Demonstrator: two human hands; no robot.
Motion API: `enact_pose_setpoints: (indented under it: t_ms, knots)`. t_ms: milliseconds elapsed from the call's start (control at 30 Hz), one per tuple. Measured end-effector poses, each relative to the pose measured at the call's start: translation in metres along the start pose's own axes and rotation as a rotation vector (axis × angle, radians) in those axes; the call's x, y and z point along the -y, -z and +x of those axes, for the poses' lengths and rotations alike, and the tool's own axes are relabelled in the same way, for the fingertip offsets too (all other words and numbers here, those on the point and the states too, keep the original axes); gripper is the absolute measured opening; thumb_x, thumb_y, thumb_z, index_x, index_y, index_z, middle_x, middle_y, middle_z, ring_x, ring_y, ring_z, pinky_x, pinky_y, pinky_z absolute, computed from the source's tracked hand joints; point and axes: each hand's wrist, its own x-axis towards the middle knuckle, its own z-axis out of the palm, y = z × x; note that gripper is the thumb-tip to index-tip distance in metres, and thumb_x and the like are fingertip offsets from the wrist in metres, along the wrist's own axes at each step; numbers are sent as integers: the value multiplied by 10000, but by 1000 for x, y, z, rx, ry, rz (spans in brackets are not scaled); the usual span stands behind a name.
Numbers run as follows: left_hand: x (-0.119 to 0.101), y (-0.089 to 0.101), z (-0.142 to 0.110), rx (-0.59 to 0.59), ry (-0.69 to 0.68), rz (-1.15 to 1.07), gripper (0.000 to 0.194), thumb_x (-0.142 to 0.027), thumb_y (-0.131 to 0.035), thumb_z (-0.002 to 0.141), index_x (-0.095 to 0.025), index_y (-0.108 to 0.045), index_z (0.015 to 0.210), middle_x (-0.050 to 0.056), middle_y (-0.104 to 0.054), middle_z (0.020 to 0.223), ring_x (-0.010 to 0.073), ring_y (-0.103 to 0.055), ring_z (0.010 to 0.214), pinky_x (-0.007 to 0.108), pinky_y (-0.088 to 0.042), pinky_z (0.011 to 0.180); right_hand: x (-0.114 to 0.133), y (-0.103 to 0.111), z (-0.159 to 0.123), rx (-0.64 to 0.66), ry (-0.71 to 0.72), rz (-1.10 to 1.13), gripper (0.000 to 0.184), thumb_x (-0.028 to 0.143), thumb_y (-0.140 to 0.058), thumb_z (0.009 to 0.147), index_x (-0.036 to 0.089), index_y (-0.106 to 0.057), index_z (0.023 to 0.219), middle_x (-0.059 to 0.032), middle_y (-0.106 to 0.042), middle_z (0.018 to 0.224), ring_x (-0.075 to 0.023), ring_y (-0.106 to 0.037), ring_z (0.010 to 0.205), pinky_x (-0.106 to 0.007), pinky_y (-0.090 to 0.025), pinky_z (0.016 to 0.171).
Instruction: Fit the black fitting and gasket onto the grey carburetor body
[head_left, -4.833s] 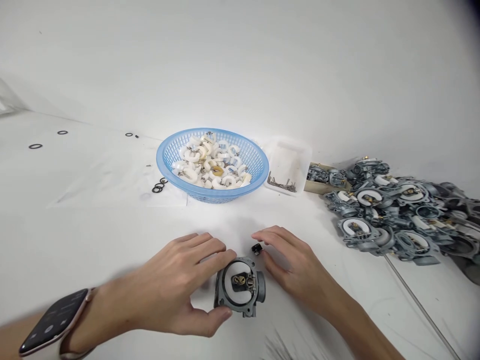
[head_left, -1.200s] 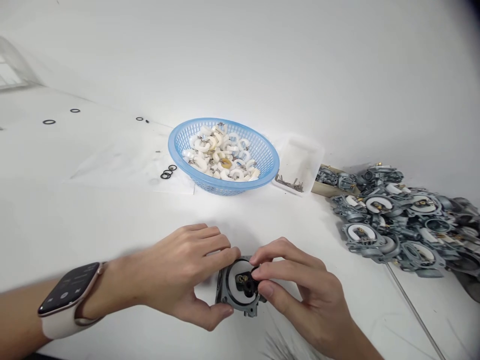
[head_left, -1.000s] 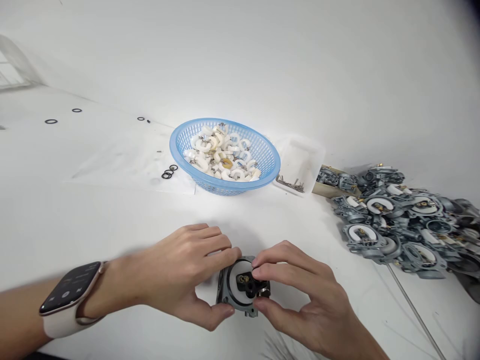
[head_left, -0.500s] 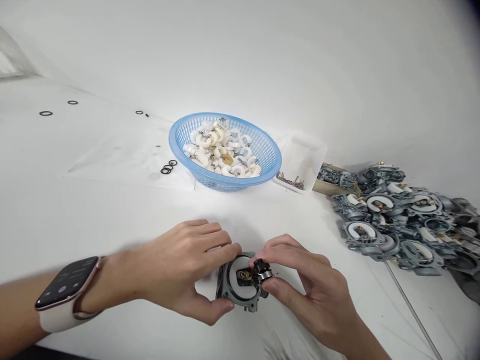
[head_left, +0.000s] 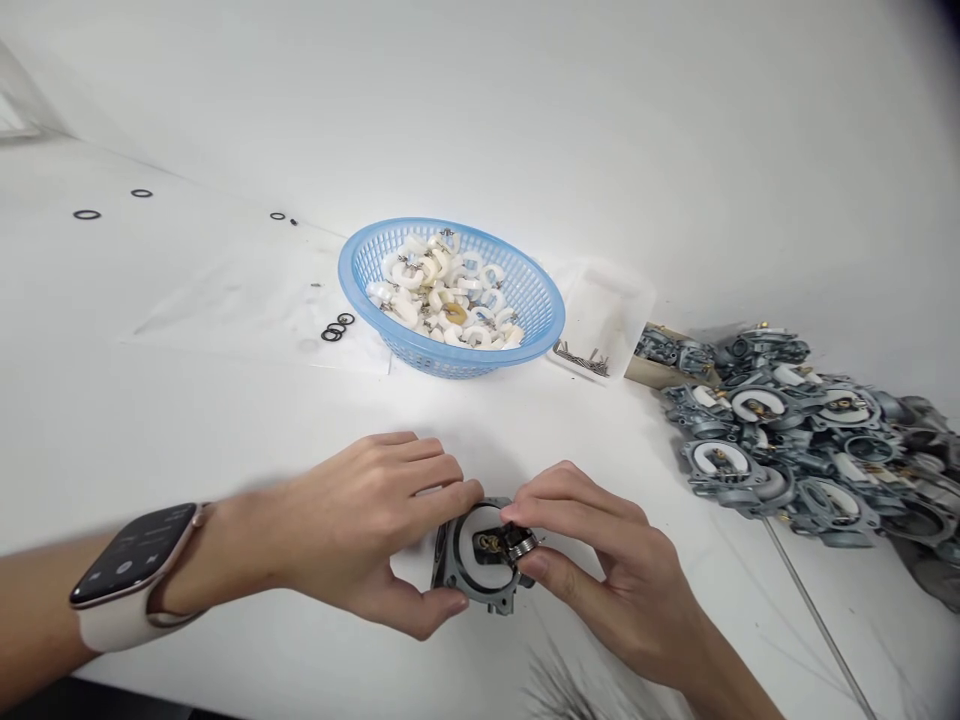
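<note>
A grey metal carburetor body (head_left: 451, 572) stands on the white table with its open chamber facing up. Inside it sit a white ring-shaped float (head_left: 491, 577) and small brass parts. My left hand (head_left: 375, 525) grips the body's left side, thumb at the front and fingers over the back edge. Between the thumb and fingertips of my right hand (head_left: 611, 565) is a small black part with a coil spring (head_left: 519, 543) around it. That part is over the carburetor's right edge; whether it touches the body is hidden.
Behind the hands stands a blue basket (head_left: 551, 330) of white floats. Beside it is a clear tray (head_left: 634, 320) with metal pins. Many carburetors (head_left: 787, 450) are piled at right. Black O-rings (head_left: 334, 331) lie at left, and a thin rod (head_left: 817, 620) lies front right.
The black part with its spring has tilted and shifted slightly left and down against the carburetor, in my right fingers. My left hand keeps its grip.
</note>
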Motion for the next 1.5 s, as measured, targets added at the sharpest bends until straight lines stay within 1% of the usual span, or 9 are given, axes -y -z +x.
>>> enact_pose_setpoints:
  t_ms: [300,633,767,867,1067,1200,1333,1400,1500]
  knots:
    - [0,-2,-1,-20,-4,5,448,-362,-725,839,-149,-587,1207,56,-670,860,211,-639,740,339,-515,666,9,2,-1,11,103,-170,381,40,-635,960,220,-635,1295,-72,-698,1058,-208,-642,906,-374,-529,827]
    - [0,0,0,16,7,-22,418,-364,-703,858,-156,-578,1199,38,-643,819,198,-604,694,329,-481,640,16,-5,-2,-46,97,-218,339,51,-651,950,192,-623,1257,-79,-684,1020,-196,-631,881,-347,-552,809]
    - [0,1,-1,11,11,-25,427,-391,-711,874,-148,-578,1198,45,-645,828,201,-607,700,335,-477,654,18,-8,-3,-75,87,-229,350,59,-683,929,188,-616,1248,-74,-697,1010,-196,-649,868,-365,-555,820]
    - [-1,1,-1,6,23,-24,403,-425,-723,889,-143,-597,1147,40,-627,800,199,-589,689,336,-456,633,18,-11,-3,-114,82,-253,375,66,-708,910,201,-611,1246,-63,-712,1003,-196,-661,846,-372,-552,811]
    - [-4,-3,-3,-38,44,18,389,-493,-725,899,-145,-604,1023,17,-565,735,185,-521,640,338,-392,587,20,-14,-4,-164,109,-312,376,51,-719,881,205,-612,1207,-45,-730,933,-193,-672,777,-359,-539,722]
    - [-6,-8,-3,-66,87,-9,393,-504,-721,898,-154,-598,1026,14,-569,746,182,-526,652,335,-397,607,23,-17,-4,-199,122,-364,354,31,-703,868,199,-627,1170,-39,-726,900,-188,-664,745,-361,-526,688]
    - [-8,-11,-4,-92,108,-28,415,-512,-727,892,-147,-600,1045,14,-575,759,180,-531,660,337,-406,614,23,-20,-1,-250,159,-403,304,3,-692,856,147,-652,1120,-43,-716,889,-172,-652,732,-358,-511,682]
    - [-9,-11,-5,-98,111,-34,413,-503,-734,889,-144,-603,1046,13,-575,762,179,-530,661,339,-407,612,23,-20,-1,-252,168,-412,289,0,-697,851,136,-655,1103,-47,-708,892,-169,-645,742,-354,-506,682]
    - [-10,-11,-6,-99,122,-46,398,-494,-744,880,-145,-606,1012,10,-567,758,177,-524,664,343,-407,612,23,-16,-2,-209,169,-405,285,-25,-684,851,135,-654,1085,-43,-684,884,-157,-618,746,-335,-492,671]
